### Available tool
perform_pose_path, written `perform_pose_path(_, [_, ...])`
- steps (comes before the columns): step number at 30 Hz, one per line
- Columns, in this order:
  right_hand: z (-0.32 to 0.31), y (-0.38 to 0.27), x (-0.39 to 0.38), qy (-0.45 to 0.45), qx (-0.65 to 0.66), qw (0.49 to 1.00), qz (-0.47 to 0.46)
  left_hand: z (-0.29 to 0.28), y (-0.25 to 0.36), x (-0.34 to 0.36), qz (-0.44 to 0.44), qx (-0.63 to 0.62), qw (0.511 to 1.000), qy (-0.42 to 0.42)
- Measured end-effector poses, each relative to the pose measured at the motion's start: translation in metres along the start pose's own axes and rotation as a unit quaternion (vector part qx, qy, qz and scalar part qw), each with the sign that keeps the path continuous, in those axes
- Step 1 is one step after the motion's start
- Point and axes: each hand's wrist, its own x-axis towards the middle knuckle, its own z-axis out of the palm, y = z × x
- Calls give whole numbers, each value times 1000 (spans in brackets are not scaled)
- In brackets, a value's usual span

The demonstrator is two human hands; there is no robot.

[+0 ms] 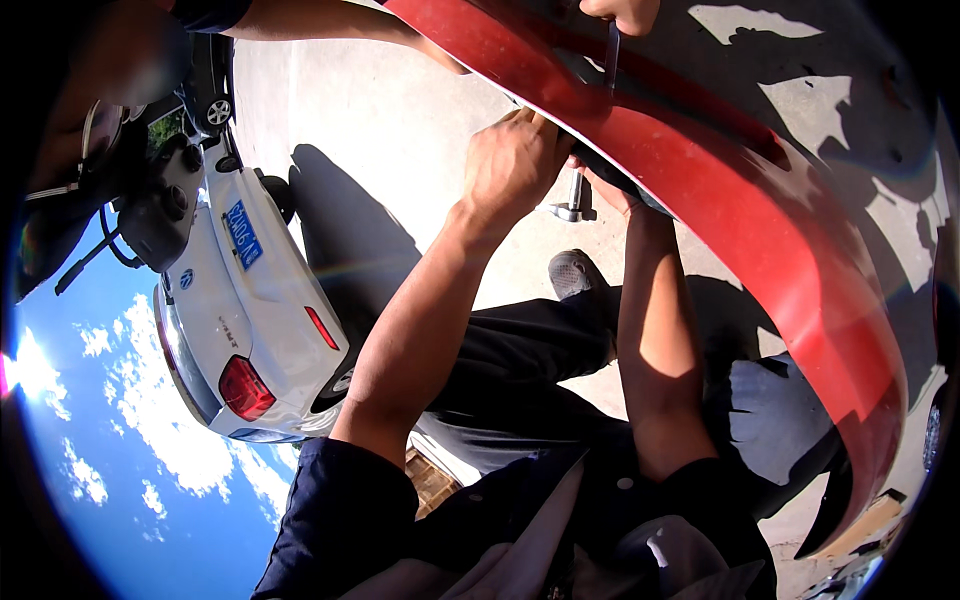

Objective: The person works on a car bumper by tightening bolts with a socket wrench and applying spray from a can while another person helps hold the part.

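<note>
A long red car bumper (720, 190) curves across from the top to the lower right. At its inner edge my left hand (513, 165) is closed, fingers bent and pressed together. Their tips, and whatever they grip, are hidden at the edge. My right hand (608, 190) reaches to the same edge, beside a dark part under the rim, and its fingers are mostly covered. Between my hands a metal hammer (570, 208) shows over the pale ground; I cannot tell whether it is touched.
Across the bumper, a co-worker's hand (622, 12) holds a screwdriver-like tool (612, 62) against it. Another person's forearm (330, 22) reaches to the bumper from upper left. A white car (285, 290) stands at left. A dark shoe (575, 272) rests on the ground.
</note>
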Motion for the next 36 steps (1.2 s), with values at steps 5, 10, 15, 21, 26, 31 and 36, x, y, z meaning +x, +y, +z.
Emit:
perform_pose_path(5, [-7,-16,-5,-130,160,978,23,-1,-1,-2,-11,-7,1000,-21])
perform_pose_path(10, [-14,6,0,36,-720,669,-181,1,3,-2,9,-12,1000,5])
perform_pose_path(15, [-15,13,-1,92,-722,651,-214,8,5,0,28,-7,998,49])
perform_pose_path(21, [-8,-8,-5,39,-720,683,-119,9,6,0,26,7,999,39])
perform_pose_path(26, [-7,-13,-3,28,-592,791,-152,8,-3,-6,34,-4,999,38])
perform_pose_path(31, [-39,34,3,18,158,986,-40,13,-53,-30,-72,-97,991,-61])
perform_pose_path(36, [-28,25,-7,-32,-97,993,-55,119,-88,-84,-36,-44,965,-257])
